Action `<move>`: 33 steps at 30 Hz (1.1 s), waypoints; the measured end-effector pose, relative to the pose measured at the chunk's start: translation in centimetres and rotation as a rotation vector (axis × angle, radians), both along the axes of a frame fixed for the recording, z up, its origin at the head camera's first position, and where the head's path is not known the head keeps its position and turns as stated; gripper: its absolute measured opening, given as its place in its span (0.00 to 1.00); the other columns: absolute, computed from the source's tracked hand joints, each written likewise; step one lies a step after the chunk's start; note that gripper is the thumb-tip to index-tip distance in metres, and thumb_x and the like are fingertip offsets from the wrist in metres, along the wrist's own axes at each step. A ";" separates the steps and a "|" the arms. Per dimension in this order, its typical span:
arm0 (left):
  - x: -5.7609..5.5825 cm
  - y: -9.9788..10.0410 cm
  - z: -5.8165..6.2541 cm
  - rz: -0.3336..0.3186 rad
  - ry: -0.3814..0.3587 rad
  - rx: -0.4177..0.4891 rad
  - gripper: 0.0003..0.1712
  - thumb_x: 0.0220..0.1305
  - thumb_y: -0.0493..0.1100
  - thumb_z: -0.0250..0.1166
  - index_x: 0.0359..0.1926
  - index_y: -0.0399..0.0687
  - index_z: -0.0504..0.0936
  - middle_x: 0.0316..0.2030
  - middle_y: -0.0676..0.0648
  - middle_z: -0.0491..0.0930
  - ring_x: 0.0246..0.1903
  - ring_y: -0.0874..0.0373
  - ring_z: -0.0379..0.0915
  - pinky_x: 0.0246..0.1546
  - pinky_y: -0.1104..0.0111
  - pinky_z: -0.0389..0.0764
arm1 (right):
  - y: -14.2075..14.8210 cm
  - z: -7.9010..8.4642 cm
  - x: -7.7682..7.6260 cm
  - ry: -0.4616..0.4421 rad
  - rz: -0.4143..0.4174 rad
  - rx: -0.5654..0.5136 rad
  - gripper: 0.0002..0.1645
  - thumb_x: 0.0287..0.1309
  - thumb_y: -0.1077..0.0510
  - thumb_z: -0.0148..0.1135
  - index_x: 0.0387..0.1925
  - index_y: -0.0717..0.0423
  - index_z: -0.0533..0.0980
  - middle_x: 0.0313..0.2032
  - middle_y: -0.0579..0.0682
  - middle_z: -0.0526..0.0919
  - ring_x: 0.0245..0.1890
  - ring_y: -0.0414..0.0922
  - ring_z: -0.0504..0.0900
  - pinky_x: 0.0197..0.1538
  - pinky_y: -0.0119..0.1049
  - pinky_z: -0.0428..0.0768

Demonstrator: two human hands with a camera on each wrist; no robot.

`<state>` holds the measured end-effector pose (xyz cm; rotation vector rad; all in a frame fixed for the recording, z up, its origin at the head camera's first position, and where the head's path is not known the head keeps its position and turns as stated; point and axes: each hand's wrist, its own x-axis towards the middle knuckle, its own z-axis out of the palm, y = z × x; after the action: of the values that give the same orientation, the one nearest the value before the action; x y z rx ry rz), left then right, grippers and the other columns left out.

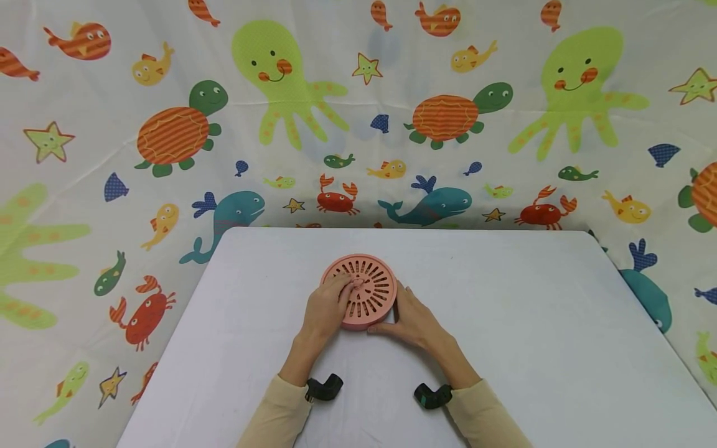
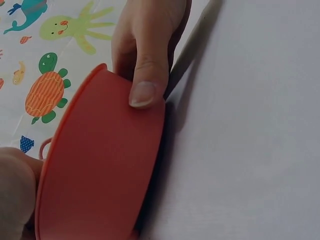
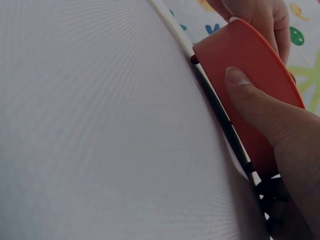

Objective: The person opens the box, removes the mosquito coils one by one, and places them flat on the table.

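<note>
Fingers first: the left hand (image 1: pixel 325 309) had its fingertips curled over the slotted top of the pink round box (image 1: pixel 363 290), pinching at the small knob (image 1: pixel 357 283) in the middle. The right hand (image 1: pixel 411 314) lay against the box's near right side, thumb (image 3: pixel 250 95) pressed flat on the smooth wall, fingers wrapped round the rim to steady it. In the left wrist view we saw the right thumb on the wall too.

We judged the work barely begun: the slotted lid sat flush on the box, the knob was gripped, and nothing had been lifted or turned as far as we could see.

Contents: we could not tell. The slots showed only dark gaps.

The box sat on the white table (image 1: pixel 532 311), toward the far middle. Behind hung a sea-creature cloth (image 1: pixel 168 130).
</note>
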<state>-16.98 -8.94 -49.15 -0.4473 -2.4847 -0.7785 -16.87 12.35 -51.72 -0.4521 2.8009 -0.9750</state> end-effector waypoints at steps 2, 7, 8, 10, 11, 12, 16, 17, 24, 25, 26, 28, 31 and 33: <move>0.0 0.0 0.1 -0.002 0.006 0.004 0.12 0.68 0.37 0.65 0.48 0.36 0.86 0.48 0.39 0.87 0.52 0.46 0.84 0.54 0.57 0.83 | 0.0 0.0 0.0 -0.001 0.000 0.001 0.79 0.37 0.20 0.71 0.81 0.47 0.42 0.80 0.49 0.51 0.79 0.54 0.54 0.79 0.51 0.55; 0.0 0.0 0.4 -0.009 0.016 0.018 0.12 0.68 0.37 0.65 0.48 0.36 0.86 0.48 0.39 0.87 0.52 0.46 0.84 0.55 0.57 0.83 | 0.0 0.0 0.0 0.001 -0.005 0.000 0.78 0.38 0.21 0.71 0.81 0.48 0.43 0.79 0.51 0.52 0.78 0.56 0.54 0.78 0.54 0.57; 0.0 0.0 0.5 -0.011 0.021 0.022 0.12 0.68 0.37 0.64 0.48 0.35 0.86 0.48 0.38 0.87 0.52 0.46 0.84 0.55 0.57 0.83 | 0.0 0.0 0.0 -0.001 -0.007 0.001 0.78 0.38 0.21 0.71 0.81 0.48 0.43 0.79 0.51 0.52 0.78 0.57 0.54 0.78 0.54 0.58; 0.0 -0.1 0.6 -0.012 0.025 0.026 0.12 0.68 0.37 0.64 0.49 0.35 0.86 0.48 0.38 0.87 0.52 0.46 0.84 0.54 0.57 0.83 | 0.0 0.0 0.0 -0.003 -0.006 0.006 0.78 0.38 0.21 0.71 0.81 0.48 0.43 0.79 0.51 0.52 0.78 0.56 0.54 0.78 0.54 0.57; 0.0 -0.1 0.7 -0.013 0.028 0.027 0.12 0.68 0.37 0.64 0.49 0.35 0.86 0.49 0.38 0.87 0.52 0.45 0.84 0.54 0.56 0.83 | 0.0 0.0 -0.1 -0.002 -0.003 0.009 0.79 0.38 0.21 0.71 0.81 0.49 0.42 0.79 0.51 0.52 0.78 0.56 0.54 0.78 0.53 0.57; 0.0 -0.1 0.8 -0.013 0.029 0.030 0.12 0.68 0.37 0.64 0.49 0.35 0.86 0.49 0.38 0.87 0.52 0.45 0.84 0.54 0.56 0.83 | 0.0 0.0 -0.1 -0.004 -0.002 0.013 0.79 0.38 0.20 0.70 0.81 0.48 0.42 0.79 0.51 0.51 0.78 0.56 0.54 0.78 0.53 0.57; 0.0 -0.4 1.1 -0.010 0.035 0.039 0.13 0.68 0.38 0.64 0.49 0.35 0.86 0.49 0.38 0.87 0.53 0.45 0.83 0.55 0.56 0.83 | 0.0 0.0 -0.2 -0.002 0.003 0.019 0.79 0.38 0.19 0.70 0.81 0.49 0.42 0.79 0.53 0.53 0.78 0.55 0.55 0.78 0.52 0.58; 0.0 -0.5 1.2 -0.008 0.038 0.039 0.13 0.68 0.38 0.64 0.49 0.35 0.86 0.49 0.38 0.87 0.54 0.45 0.83 0.55 0.55 0.83 | 0.1 -0.1 -0.2 0.002 0.005 0.021 0.79 0.38 0.19 0.69 0.81 0.49 0.43 0.79 0.53 0.53 0.78 0.55 0.55 0.78 0.52 0.58; -0.2 -1.6 1.8 0.004 0.089 0.068 0.11 0.67 0.35 0.65 0.47 0.33 0.86 0.47 0.38 0.87 0.52 0.45 0.84 0.55 0.55 0.82 | 0.2 0.0 -0.3 0.018 0.019 0.003 0.78 0.39 0.20 0.70 0.80 0.50 0.43 0.78 0.54 0.55 0.78 0.53 0.57 0.79 0.49 0.55; -0.3 -1.8 1.8 0.005 0.098 0.076 0.11 0.67 0.35 0.65 0.47 0.33 0.86 0.46 0.38 0.87 0.52 0.44 0.84 0.55 0.55 0.83 | 0.2 0.0 -0.3 0.012 0.021 0.002 0.78 0.39 0.20 0.70 0.81 0.49 0.43 0.78 0.54 0.55 0.78 0.53 0.57 0.80 0.49 0.55; -0.3 -2.0 1.9 0.007 0.107 0.083 0.11 0.67 0.34 0.65 0.46 0.33 0.86 0.46 0.37 0.88 0.51 0.44 0.84 0.55 0.55 0.83 | 0.2 0.1 -0.3 0.006 0.020 0.003 0.78 0.39 0.19 0.69 0.81 0.48 0.42 0.78 0.53 0.55 0.78 0.52 0.57 0.80 0.48 0.54; -0.4 -2.4 2.0 0.008 0.126 0.095 0.10 0.66 0.34 0.65 0.46 0.32 0.86 0.45 0.37 0.88 0.51 0.43 0.85 0.54 0.54 0.83 | 0.2 0.1 -0.3 -0.004 0.021 0.006 0.78 0.39 0.18 0.68 0.81 0.48 0.42 0.79 0.53 0.54 0.78 0.52 0.56 0.80 0.48 0.54; -0.6 -3.0 2.1 0.019 0.139 0.107 0.10 0.66 0.33 0.66 0.45 0.31 0.86 0.44 0.37 0.88 0.50 0.43 0.85 0.52 0.54 0.84 | 0.2 0.2 -0.3 -0.012 0.024 0.014 0.78 0.39 0.18 0.68 0.81 0.48 0.42 0.79 0.52 0.54 0.79 0.51 0.55 0.80 0.48 0.53; -0.6 -3.4 2.2 0.029 0.142 0.112 0.10 0.66 0.33 0.66 0.45 0.31 0.86 0.44 0.36 0.88 0.50 0.42 0.85 0.51 0.53 0.84 | 0.1 0.2 -0.3 -0.015 0.023 0.019 0.78 0.40 0.19 0.68 0.81 0.49 0.42 0.79 0.53 0.54 0.79 0.52 0.55 0.80 0.48 0.53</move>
<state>-17.58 -12.31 -46.93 -0.4112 -2.2985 -0.8398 -17.21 12.49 -51.56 -0.4714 2.7830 -0.9422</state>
